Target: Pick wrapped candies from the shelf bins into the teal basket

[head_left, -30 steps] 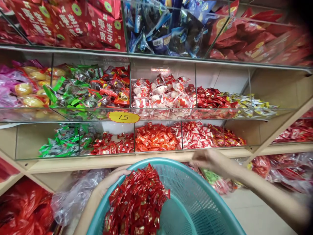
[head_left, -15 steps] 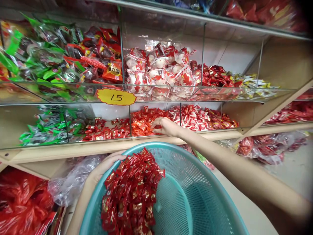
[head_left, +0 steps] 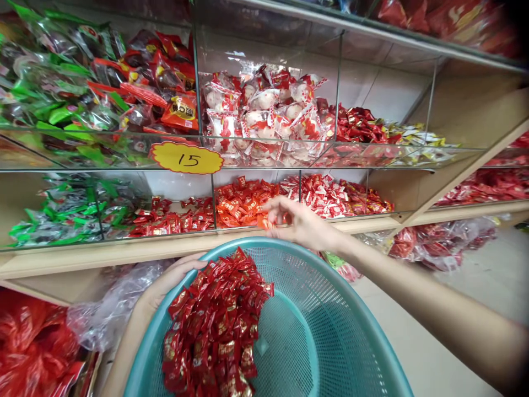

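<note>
A teal mesh basket holds a heap of dark red wrapped candies on its left side. My left hand grips the basket's left rim, its fingertips near the candies. Above the far rim is my right hand, fingers curled around an orange-red packet at the front edge of the lower shelf. Just behind that hand lie orange-red wrapped candies in a glass-divided compartment, with red-and-white ones to their right.
A yellow tag marked 15 hangs on the upper glass shelf. Green-wrapped packets fill the lower left. Clear plastic bags and a red bag lie below the wooden shelf edge.
My right hand has pulled back from the orange-red candies toward the basket, with a packet now at its fingers. The view has shifted slightly, and my left hand stays on the rim.
</note>
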Motion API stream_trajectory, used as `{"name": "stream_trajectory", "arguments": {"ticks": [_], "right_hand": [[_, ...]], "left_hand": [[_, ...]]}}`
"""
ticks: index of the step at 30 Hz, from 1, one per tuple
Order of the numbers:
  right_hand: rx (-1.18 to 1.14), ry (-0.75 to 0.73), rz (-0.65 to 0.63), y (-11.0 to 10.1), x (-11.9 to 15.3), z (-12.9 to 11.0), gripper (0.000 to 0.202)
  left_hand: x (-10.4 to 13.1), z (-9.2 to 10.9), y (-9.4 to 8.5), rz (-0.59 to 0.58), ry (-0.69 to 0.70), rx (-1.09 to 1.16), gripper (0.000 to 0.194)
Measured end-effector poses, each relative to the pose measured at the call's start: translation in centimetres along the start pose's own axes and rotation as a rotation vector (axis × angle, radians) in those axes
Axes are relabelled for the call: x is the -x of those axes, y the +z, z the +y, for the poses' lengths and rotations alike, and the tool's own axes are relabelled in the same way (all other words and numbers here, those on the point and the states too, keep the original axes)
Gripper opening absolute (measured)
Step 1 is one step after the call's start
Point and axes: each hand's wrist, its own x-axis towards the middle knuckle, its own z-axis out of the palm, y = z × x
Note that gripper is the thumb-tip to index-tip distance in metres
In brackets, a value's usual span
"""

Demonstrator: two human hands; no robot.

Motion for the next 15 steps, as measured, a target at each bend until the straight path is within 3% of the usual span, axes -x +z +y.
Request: {"name": "stream_trajectory", "arguments": {"ticks": [3,4,8,15], "right_hand": [[0.112,0.191,-0.131,2.2,5.2,0.5,0.041],[0.218,0.268,-0.228,3.1,6.6,1.0,0.042],[0.613,0.456,-0.525,5.9,9.2,2.9,0.043],[0.725,0.512,-0.529,7.6,8.6,3.5,0.047]], "left_hand": [[0.0,0.0,0.1,0.043,-0.007,-0.013,0.039],[0.0,0.0,0.2,0.052,-0.018,-0.015,0.039],[0.0,0.0,0.2,0.05,-0.056,-0.002,0.041],[0.1,0.0,0.1,0.093,-0.028,-0.018,0.04]]}}
